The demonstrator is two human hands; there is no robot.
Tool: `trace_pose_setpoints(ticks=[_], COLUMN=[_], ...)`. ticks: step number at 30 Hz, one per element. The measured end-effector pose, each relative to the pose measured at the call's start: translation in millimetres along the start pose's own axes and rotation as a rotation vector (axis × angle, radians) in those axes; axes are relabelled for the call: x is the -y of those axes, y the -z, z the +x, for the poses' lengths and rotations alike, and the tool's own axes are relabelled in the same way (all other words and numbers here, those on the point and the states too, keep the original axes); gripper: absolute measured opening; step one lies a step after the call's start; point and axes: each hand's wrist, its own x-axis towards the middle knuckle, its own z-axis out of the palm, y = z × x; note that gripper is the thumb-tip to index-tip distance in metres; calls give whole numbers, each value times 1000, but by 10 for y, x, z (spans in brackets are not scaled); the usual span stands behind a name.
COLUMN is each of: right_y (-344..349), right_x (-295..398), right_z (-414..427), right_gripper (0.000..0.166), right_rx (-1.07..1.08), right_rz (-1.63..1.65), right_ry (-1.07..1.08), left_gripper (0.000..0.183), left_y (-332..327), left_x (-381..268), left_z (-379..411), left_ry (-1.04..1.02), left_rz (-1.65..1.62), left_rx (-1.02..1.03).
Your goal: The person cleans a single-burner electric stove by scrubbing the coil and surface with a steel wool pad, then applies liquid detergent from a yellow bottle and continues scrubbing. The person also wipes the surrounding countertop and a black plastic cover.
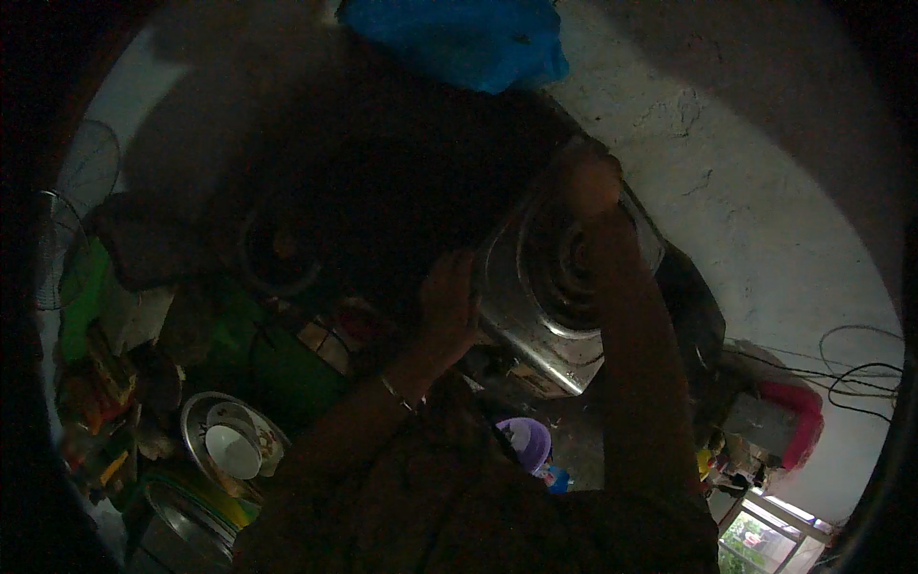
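Note:
In front of me, in dim light, is a metal stove with a shiny top and round ridged rings around its burner. My right hand reaches over the burner to the stove's far edge; its fingers look bent, but whether it holds anything is too dark to tell. My left hand, with a bracelet at the wrist, lies at the stove's left edge, its fingers close together and pointing away from me. What is under its palm is hidden.
A blue plastic bag is at the top. Lower left, a metal basin holds a white bowl beside metal plates. A purple tub sits low down. Cables and a pink container are by the right wall.

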Motion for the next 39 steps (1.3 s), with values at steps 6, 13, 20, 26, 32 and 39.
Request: trace_pose_setpoints(ticks=[6, 13, 20, 26, 32, 39], right_y=[-764, -251, 321, -563, -493, -495], right_x=[-178, 46, 412, -20, -761, -889], right_z=[-497, -345, -721, -169, 220, 90], right_gripper=[30, 21, 20, 23, 31, 27], right_rx=[-68, 29, -225, -180, -309, -167], right_rz=[170, 84, -661, 10, 229, 172], right_ry=[280, 263, 851, 287, 19, -155], left_gripper=[66, 61, 56, 59, 69, 73], left_y=[-45, -40, -230, -127, 1, 80], left_x=[-106, 17, 246, 64, 100, 35], left_z=[84, -20, 5, 70, -35, -17], left_ry=[34, 36, 224, 50, 55, -1], left_rz=[-81, -33, -283, -55, 24, -9], left_rx=[82, 49, 54, 97, 91, 74])
